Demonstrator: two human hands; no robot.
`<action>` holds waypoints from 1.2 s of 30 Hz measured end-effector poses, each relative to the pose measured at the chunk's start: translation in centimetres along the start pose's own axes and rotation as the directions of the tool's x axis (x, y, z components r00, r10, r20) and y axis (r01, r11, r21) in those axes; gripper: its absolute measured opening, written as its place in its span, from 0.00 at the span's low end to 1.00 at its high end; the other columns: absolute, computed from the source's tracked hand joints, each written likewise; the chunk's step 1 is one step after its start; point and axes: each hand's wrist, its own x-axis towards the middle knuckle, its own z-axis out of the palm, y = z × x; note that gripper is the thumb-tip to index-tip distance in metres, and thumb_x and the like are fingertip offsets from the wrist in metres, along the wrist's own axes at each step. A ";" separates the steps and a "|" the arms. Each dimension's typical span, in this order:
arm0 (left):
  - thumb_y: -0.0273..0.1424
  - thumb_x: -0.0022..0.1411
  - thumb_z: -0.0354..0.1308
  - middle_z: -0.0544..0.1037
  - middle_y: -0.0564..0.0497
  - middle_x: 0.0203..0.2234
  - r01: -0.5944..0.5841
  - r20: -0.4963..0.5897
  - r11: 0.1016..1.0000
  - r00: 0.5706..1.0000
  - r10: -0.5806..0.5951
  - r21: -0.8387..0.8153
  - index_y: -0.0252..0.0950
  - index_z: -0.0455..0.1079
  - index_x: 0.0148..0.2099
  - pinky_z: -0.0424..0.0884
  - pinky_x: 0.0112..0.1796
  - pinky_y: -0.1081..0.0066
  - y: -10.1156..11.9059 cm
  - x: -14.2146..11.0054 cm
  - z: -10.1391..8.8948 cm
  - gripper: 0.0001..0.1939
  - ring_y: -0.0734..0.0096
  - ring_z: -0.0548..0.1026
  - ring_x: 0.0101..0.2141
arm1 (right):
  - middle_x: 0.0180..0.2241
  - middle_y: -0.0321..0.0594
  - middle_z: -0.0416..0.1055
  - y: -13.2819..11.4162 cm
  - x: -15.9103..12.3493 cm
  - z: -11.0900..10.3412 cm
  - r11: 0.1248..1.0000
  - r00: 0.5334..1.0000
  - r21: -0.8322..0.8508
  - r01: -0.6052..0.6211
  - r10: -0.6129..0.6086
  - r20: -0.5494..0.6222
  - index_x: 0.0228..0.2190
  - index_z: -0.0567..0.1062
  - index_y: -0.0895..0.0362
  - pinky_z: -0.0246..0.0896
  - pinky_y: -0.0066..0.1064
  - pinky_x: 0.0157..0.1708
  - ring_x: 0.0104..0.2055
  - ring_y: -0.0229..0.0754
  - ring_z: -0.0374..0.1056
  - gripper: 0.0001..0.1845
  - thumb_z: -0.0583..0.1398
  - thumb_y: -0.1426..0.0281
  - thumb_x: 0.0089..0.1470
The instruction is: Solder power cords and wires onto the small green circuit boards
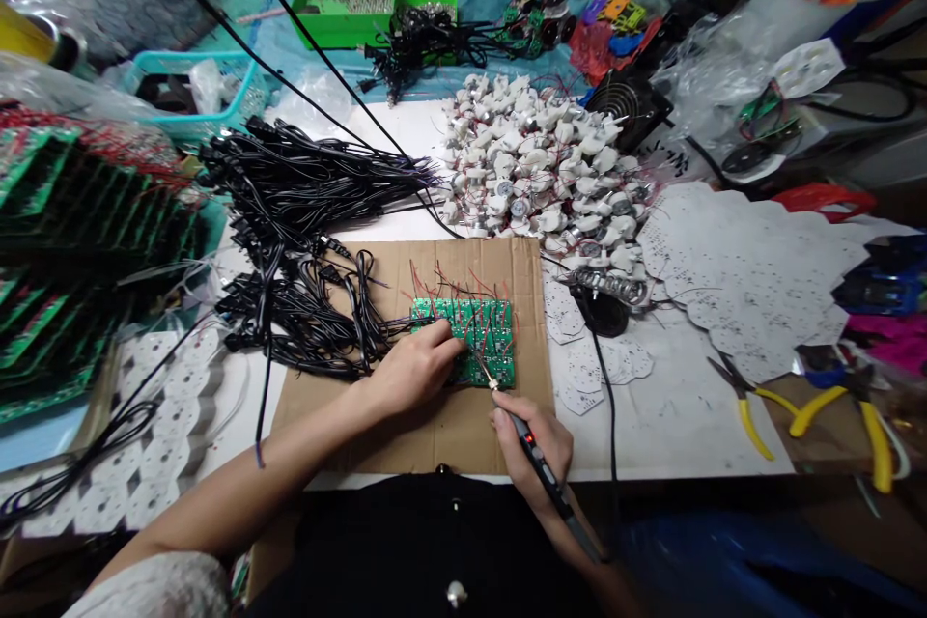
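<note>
My right hand is wrapped around a grey soldering iron with a small red light on its handle. The iron's tip touches or hovers just over a green circuit board panel; which of these I cannot tell. Red and dark thin wires stick out from the panel's far edge. Over the panel's left part, my left hand is closed in a pinch on what looks like the end of a black power cord, its fingertips partly hiding it. The panel lies on a cardboard sheet.
Bundles of black cords lie left of the cardboard. Beyond it is a heap of white motor units. Green board stacks stand at left. White cut sheets and yellow-handled pliers lie at right. Green bins sit behind.
</note>
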 end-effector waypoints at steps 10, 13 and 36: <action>0.23 0.69 0.45 0.68 0.47 0.35 0.025 0.055 0.999 0.998 -0.027 0.035 0.35 0.73 0.46 0.68 0.31 0.71 0.1 0.0 -0.1 0.15 0.68 0.68 0.32 | 0.29 0.37 0.82 -0.2 -0.8 -0.3 0.987 0.987 0.085 -0.133 0.139 -0.078 0.44 0.80 0.52 0.78 0.30 0.32 0.28 0.40 0.79 0.10 0.60 0.68 0.62; 0.23 0.69 0.45 0.68 0.47 0.35 0.035 0.067 0.999 0.997 -0.037 0.034 0.35 0.73 0.46 0.69 0.32 0.71 0.2 0.1 -0.2 0.15 0.68 0.68 0.32 | 0.29 0.36 0.82 -0.2 -0.7 -0.3 0.983 0.984 0.106 -0.147 0.156 -0.089 0.43 0.80 0.52 0.78 0.30 0.31 0.27 0.40 0.79 0.10 0.61 0.68 0.62; 0.28 0.72 0.43 0.67 0.46 0.39 0.119 0.153 0.991 0.980 -0.127 0.062 0.35 0.68 0.54 0.71 0.33 0.69 1.0 1.0 -1.6 0.15 0.67 0.70 0.32 | 0.28 0.38 0.81 0.1 -0.9 -0.4 0.968 0.973 0.148 -0.205 0.218 -0.079 0.43 0.81 0.55 0.77 0.27 0.26 0.26 0.40 0.79 0.11 0.60 0.65 0.62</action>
